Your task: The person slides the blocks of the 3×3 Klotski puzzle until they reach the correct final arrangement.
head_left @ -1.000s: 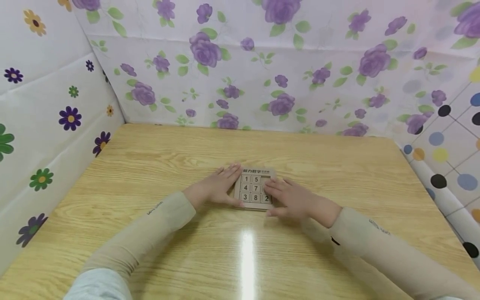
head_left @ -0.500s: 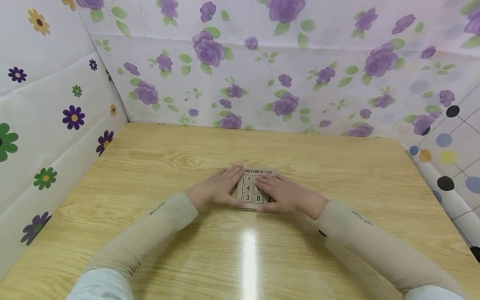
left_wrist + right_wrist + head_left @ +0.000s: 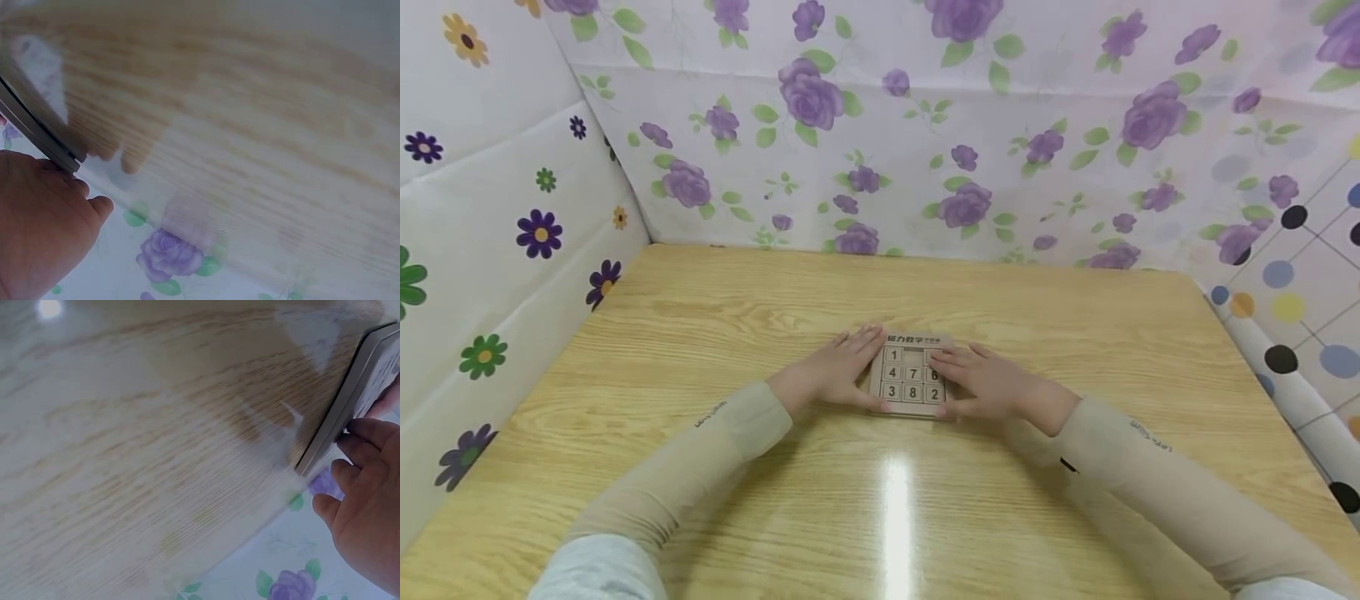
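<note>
A wooden number sliding puzzle (image 3: 913,408) lies flat on the table, printed with characters along its top. Its top row shows tile 1 (image 3: 893,355), then a gap; the tile at the top right is mostly under fingers. Below are 4, 7, 6 and then 3, 8, 2. My left hand (image 3: 831,372) holds the board's left side, fingers at the upper corner and thumb at the lower one. Fairly straight fingers of my right hand (image 3: 988,383) touch the top-right tile, its thumb by the lower right corner. Both wrist views show the puzzle's edge (image 3: 37,134) beside the hand (image 3: 375,506).
The light wood-grain table (image 3: 760,517) has a glossy surface that reflects a strip of light. Purple-flowered cloth (image 3: 895,167) hangs behind it. Other patterned cloths stand at the left (image 3: 497,275) and right (image 3: 1292,333).
Tile 5 has slid right, so the gap moved from the top right to the top middle. My right hand reached left over the tiles, then drew back right. My left hand stayed in place.
</note>
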Motion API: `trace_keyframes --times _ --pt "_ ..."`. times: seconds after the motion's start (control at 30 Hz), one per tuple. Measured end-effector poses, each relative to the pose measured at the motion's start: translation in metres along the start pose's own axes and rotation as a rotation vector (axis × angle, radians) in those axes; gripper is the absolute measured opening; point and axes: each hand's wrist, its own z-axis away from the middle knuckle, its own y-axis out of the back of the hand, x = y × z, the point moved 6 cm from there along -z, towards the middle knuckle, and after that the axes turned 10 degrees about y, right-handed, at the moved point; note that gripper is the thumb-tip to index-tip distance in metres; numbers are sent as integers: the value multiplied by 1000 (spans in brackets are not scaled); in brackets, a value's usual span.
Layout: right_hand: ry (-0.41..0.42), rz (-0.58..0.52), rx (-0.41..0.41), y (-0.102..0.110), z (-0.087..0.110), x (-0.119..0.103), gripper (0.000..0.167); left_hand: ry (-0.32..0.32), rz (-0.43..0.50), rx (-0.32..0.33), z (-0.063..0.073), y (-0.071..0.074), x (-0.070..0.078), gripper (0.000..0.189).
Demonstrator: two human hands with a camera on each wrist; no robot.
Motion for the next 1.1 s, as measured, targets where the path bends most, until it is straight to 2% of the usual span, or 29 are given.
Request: trace_keyframes --times 0.17,0.37,0.5,0.93,1.1 --pt "26 49 1 -3 -2 -9 79 -6 -1 2 1 -1 0 118" --pt "76 30 -15 -6 -7 -32 79 -7 11 -3 2 -3 1 117" --pt "85 43 -32 -9 -10 -39 78 -3 2 4 1 -3 1 116" --pt "36 70 -14 -4 -23 -23 79 -6 9 2 1 -1 2 116" --pt "48 106 -13 0 -30 -28 79 -8 16 10 2 1 0 115"
